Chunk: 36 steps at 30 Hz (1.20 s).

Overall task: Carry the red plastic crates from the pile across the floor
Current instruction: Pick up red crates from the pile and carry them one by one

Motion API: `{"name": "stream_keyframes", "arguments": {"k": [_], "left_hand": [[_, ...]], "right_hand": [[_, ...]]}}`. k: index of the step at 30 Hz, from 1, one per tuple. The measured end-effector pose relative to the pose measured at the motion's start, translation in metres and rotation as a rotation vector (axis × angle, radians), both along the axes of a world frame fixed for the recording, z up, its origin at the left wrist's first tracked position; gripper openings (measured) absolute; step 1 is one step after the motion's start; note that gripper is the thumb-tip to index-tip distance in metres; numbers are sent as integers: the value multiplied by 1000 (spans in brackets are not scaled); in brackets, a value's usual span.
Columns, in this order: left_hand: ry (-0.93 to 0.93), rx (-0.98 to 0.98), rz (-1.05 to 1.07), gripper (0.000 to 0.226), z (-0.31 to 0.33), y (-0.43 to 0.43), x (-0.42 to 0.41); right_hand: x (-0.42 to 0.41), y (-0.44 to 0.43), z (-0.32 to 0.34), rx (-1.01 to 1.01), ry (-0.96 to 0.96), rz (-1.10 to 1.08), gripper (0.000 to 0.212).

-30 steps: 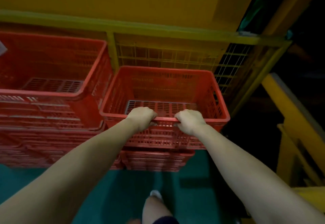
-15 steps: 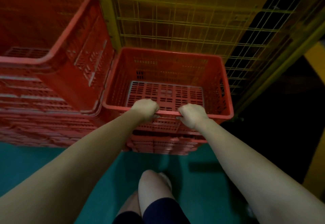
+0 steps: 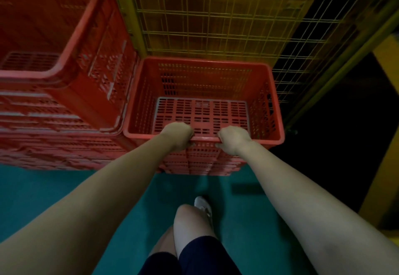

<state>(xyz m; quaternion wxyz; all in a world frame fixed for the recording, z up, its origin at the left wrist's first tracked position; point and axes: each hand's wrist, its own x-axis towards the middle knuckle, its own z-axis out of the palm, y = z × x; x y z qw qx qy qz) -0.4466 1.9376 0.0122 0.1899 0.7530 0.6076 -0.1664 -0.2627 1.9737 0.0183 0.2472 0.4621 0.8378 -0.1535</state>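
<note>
- Left hand [image 3: 178, 134] and right hand [image 3: 234, 139] are gripping the near rim of a red crate [image 3: 267, 104], fingers curled.
- The crate is sitting atop a stack beside a taller pile [image 3: 54, 106] on the green floor [image 3: 43, 188].

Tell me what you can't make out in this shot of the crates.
Head view only:
- Fingertips of left hand and right hand: curled out of sight round the near rim of the red crate.
- Crates beneath it: count hidden by its wall and the arms.
- Left crate stack: cut by the left edge, blurred.
- Area right of the wire mesh: too dark.

Red crate [image 3: 203, 84] lower beside pile [image 3: 54, 140]
</note>
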Motion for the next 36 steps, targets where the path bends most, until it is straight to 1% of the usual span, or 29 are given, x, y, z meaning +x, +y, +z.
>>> {"name": "stream_keyframes", "arguments": {"k": [5,8,10,13,16,19,24,27,32,34,36], "left_hand": [[4,12,26,23,-4,-2,-1],[8,-5,38,23,4,-6,2],[-3,-6,51,28,17,-10,2],[-27,-15,101,40,51,-23,1],[-95,1,223,43,96,-42,0],[-216,116,342,42,141,-65,-3],[-369,305,453,40,208,-94,-14],[-430,430,513,47,242,-108,-23],[-577,574,664,61,294,-136,-39],[-633,623,722,59,311,-151,-44],[-675,689,790,52,325,-168,-48]], "right_hand": [[2,-1,-4,13,10,-20,28],[5,-4,1,-9,37,-41,31],[7,-10,13,-12,95,-75,39],[13,-25,46,-13,232,-155,58],[15,-40,92,-7,368,-249,63],[11,-57,141,41,512,-323,58],[-2,-82,214,139,748,-347,47],[-12,-92,251,178,841,-335,44],[-31,-101,306,126,942,-244,49],[-39,-103,322,90,965,-186,52],[-48,-108,335,54,987,-124,57]]}}
